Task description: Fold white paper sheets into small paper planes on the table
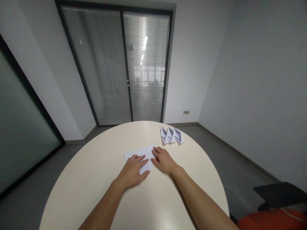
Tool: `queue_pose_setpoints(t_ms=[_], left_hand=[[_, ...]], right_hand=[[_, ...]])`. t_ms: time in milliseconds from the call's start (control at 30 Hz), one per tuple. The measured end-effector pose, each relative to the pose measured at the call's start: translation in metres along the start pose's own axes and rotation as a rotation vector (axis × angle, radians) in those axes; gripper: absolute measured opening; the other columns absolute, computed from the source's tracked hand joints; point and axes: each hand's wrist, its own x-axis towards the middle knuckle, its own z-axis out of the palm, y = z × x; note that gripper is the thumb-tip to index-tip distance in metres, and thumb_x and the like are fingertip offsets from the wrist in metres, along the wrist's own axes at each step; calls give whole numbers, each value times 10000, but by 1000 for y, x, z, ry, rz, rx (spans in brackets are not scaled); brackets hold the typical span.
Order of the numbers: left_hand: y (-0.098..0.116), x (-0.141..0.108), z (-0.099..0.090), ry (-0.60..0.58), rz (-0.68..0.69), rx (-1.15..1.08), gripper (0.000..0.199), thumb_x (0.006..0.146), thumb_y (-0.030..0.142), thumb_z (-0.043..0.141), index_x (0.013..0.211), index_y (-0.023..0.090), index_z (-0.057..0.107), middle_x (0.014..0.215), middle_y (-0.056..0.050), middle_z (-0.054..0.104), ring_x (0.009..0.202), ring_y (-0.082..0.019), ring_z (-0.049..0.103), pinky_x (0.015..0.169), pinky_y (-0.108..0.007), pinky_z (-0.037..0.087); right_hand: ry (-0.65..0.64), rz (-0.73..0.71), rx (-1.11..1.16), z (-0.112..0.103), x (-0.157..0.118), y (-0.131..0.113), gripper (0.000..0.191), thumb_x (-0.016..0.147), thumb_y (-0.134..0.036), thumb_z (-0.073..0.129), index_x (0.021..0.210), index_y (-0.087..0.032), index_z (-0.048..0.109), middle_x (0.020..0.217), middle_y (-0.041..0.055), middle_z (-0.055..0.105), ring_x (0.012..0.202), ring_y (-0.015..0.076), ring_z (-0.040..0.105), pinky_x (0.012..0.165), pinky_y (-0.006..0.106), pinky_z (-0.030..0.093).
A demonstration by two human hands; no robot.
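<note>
A sheet of white paper (143, 151), partly folded, lies flat on the round table. My left hand (133, 171) rests on its left and near part, fingers spread and palm down. At the paper's right edge, my right hand (164, 159) presses down with its fingers slightly bent and apart. Both hands cover parts of the paper, so its full outline and folds are hidden. Neither hand grips it. Beyond my right hand stand several folded paper pieces (170, 135) in a close row, with pointed corners.
The round cream table (96, 179) fills the lower middle. A red chair seat (268, 220) and a black flat panel (280, 193) are at the lower right. Behind the table is a glass door with blinds (105, 70), and a white wall (259, 80) rises to the right.
</note>
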Motion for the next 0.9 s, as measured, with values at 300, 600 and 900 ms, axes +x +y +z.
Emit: queue_pose_setpoints(t_ms=[300,600,900], left_hand=[[-5,-2,4,-69,-13,3,634,932,536,520,1507,273,476,1629,-46,368,1494,-349,308,1208,-528,266],[-7,-2,5,-53,4,17,616,930,513,530,1501,285,485,1617,-41,388,1479,-344,347,1207,-519,282],[-9,-2,5,-42,16,20,600,924,491,543,1485,281,508,1607,-46,407,1470,-342,362,1200,-518,293]], right_hand=[[-169,86,-10,-13,-3,-14,1006,801,-764,598,1560,-143,375,1636,193,292,1529,398,197,1215,631,126],[-120,204,-19,-13,-3,-12,744,960,-585,479,1549,-138,389,1645,182,277,1539,385,172,1213,617,136],[-105,194,-33,-11,-3,-8,853,891,-659,556,1537,-125,401,1645,201,267,1537,407,155,1206,637,119]])
